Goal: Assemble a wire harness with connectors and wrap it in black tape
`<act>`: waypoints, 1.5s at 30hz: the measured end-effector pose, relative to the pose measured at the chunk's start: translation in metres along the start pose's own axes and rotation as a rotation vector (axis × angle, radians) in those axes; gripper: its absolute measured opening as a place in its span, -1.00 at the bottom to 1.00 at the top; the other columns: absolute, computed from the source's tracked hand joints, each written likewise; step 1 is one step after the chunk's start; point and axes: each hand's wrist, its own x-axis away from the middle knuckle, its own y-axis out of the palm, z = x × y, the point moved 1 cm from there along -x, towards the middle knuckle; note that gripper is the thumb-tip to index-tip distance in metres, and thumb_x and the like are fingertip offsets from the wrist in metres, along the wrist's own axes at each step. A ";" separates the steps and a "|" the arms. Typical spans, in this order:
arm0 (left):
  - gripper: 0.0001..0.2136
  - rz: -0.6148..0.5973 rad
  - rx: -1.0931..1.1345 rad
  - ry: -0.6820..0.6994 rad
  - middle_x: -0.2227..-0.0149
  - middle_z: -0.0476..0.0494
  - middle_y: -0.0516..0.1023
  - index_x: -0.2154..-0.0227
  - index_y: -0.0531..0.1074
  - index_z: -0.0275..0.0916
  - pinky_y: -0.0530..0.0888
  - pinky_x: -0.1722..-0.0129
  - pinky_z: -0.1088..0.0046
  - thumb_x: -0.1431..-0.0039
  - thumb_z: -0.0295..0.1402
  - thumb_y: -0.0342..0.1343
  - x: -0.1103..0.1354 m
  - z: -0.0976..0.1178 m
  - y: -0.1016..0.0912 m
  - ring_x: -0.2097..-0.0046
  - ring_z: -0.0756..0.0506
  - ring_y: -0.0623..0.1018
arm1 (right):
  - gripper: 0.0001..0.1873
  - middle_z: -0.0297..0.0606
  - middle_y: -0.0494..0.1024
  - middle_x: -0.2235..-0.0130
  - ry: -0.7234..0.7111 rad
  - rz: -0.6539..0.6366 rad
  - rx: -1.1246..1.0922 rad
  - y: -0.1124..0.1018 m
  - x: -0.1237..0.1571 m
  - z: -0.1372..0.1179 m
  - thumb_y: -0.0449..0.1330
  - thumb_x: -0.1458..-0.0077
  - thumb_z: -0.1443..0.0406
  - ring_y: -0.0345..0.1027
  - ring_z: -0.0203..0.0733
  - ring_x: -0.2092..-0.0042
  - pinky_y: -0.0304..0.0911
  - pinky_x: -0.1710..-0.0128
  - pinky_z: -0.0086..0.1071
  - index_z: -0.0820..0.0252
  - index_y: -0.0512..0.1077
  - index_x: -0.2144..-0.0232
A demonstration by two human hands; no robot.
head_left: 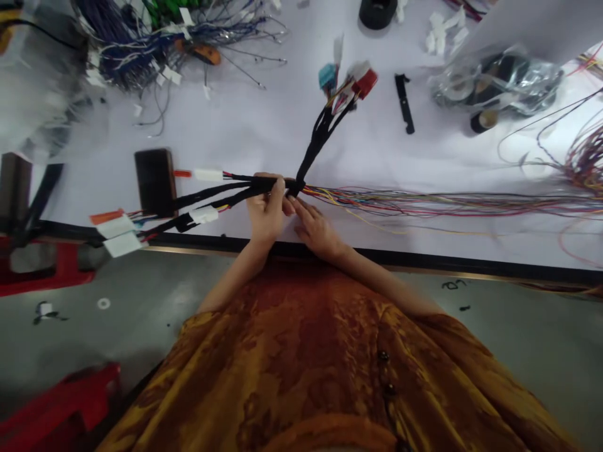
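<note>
Wire harness (226,191) pinched at its branch junction, lying along the front of the white worktop (264,125).

Left hand (266,210): grip closed around the black-taped trunk (254,186), just left of the junction. Right hand (315,229): grip narrow, fingertips (294,202) against the junction, closure not determinable. Complete: black covering along the left-hand branches and the upward branch to its connectors (365,83). Outstanding: multicoloured loose wires (424,204) running rightward across the worktop, bare of covering, no connectors visible on them.
</note>
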 end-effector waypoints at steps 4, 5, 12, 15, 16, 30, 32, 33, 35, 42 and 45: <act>-0.65 -0.018 0.002 -0.076 0.40 -0.03 0.61 0.29 0.36 -0.20 0.56 0.50 0.56 -0.19 -0.03 0.28 0.002 0.003 -0.004 0.51 0.03 0.59 | -0.46 -0.06 0.46 -0.23 0.039 -0.056 0.016 -0.056 -0.001 -0.021 0.08 -0.27 0.31 0.39 -0.02 -0.21 0.33 -0.24 -0.08 0.18 0.31 -0.29; -0.65 -0.022 0.002 -0.094 0.36 -0.06 0.63 0.27 0.36 -0.19 0.58 0.46 0.54 -0.19 -0.02 0.28 0.003 0.003 -0.005 0.47 0.01 0.62 | -0.57 -0.11 0.57 -0.10 0.049 -0.023 0.027 -0.074 -0.006 -0.025 0.06 -0.30 0.28 0.47 -0.06 -0.09 0.38 -0.17 -0.12 0.15 0.43 -0.18; -0.64 -0.029 0.052 -0.124 0.31 -0.05 0.64 0.24 0.32 -0.16 0.64 0.38 0.49 -0.19 0.00 0.27 0.008 -0.004 -0.007 0.37 -0.04 0.69 | -0.65 -0.33 0.61 0.30 0.136 -0.347 -0.081 -0.127 -0.096 0.006 0.27 0.06 0.45 0.40 -0.26 0.34 0.35 0.26 -0.35 0.13 0.60 0.17; -0.64 -0.014 0.050 -0.146 0.36 -0.03 0.63 0.25 0.30 -0.15 0.62 0.41 0.53 -0.21 -0.01 0.25 0.010 -0.004 -0.007 0.36 -0.04 0.69 | -0.72 -0.44 0.55 0.47 0.109 -0.631 -0.230 -0.108 -0.119 0.026 0.24 0.11 0.47 0.34 -0.33 0.42 0.29 0.33 -0.43 0.15 0.62 0.31; -0.64 -0.017 0.049 -0.149 0.38 -0.02 0.62 0.25 0.29 -0.15 0.61 0.43 0.55 -0.20 0.00 0.25 0.010 -0.004 -0.007 0.36 -0.04 0.70 | -0.77 -0.46 0.54 0.50 0.109 -0.678 -0.272 -0.102 -0.122 0.029 0.24 0.10 0.47 0.35 -0.35 0.43 0.28 0.33 -0.44 0.15 0.61 0.37; -0.67 -0.032 0.098 -0.163 0.50 0.03 0.59 0.28 0.28 -0.17 0.66 0.35 0.47 -0.24 -0.05 0.23 0.009 0.005 -0.005 0.37 -0.07 0.70 | -0.81 -0.35 0.61 0.36 0.299 -0.566 -0.610 -0.128 -0.121 0.032 0.41 0.05 0.26 0.48 -0.30 0.32 0.39 0.28 -0.41 0.18 0.53 0.36; -0.64 -0.017 0.090 -0.176 0.52 0.03 0.58 0.28 0.27 -0.17 0.66 0.37 0.45 -0.23 -0.02 0.24 0.008 0.001 -0.005 0.40 -0.08 0.70 | -0.77 -0.38 0.56 0.42 0.201 -0.476 -0.449 -0.141 -0.115 0.018 0.42 0.05 0.22 0.41 -0.32 0.37 0.33 0.33 -0.43 0.18 0.53 0.34; -0.62 -0.018 0.090 -0.180 0.52 0.03 0.58 0.29 0.27 -0.18 0.67 0.38 0.44 -0.21 0.00 0.24 0.007 -0.001 -0.004 0.42 -0.08 0.69 | -0.76 -0.40 0.52 0.45 0.155 -0.428 -0.364 -0.144 -0.111 0.008 0.43 0.05 0.20 0.37 -0.33 0.39 0.30 0.34 -0.43 0.19 0.52 0.34; -0.60 -0.043 0.106 -0.187 0.50 0.00 0.60 0.29 0.28 -0.18 0.68 0.37 0.42 -0.17 0.02 0.27 0.005 -0.003 -0.004 0.43 -0.08 0.68 | -0.77 -0.40 0.46 0.47 0.076 -0.316 -0.194 -0.142 -0.103 -0.015 0.41 0.02 0.19 0.32 -0.33 0.39 0.25 0.33 -0.42 0.19 0.50 0.36; -0.54 0.011 0.199 -0.295 0.55 0.09 0.56 0.42 0.30 -0.19 0.66 0.44 0.48 0.13 -0.15 0.50 0.005 -0.019 -0.007 0.50 -0.04 0.65 | -0.84 -0.25 0.49 0.29 -0.008 -0.196 0.121 -0.104 -0.094 -0.054 0.30 -0.07 0.22 0.37 -0.16 0.15 0.26 0.14 -0.31 0.19 0.45 0.36; -0.52 0.117 0.222 -0.324 0.60 0.08 0.55 0.46 0.27 -0.20 0.56 0.61 0.55 0.15 -0.07 0.48 0.007 -0.028 -0.007 0.62 -0.02 0.57 | -0.81 -0.26 0.52 0.26 0.150 -0.305 -0.082 -0.106 -0.097 -0.031 0.26 -0.12 0.21 0.40 -0.23 0.26 0.33 0.21 -0.31 0.19 0.47 0.24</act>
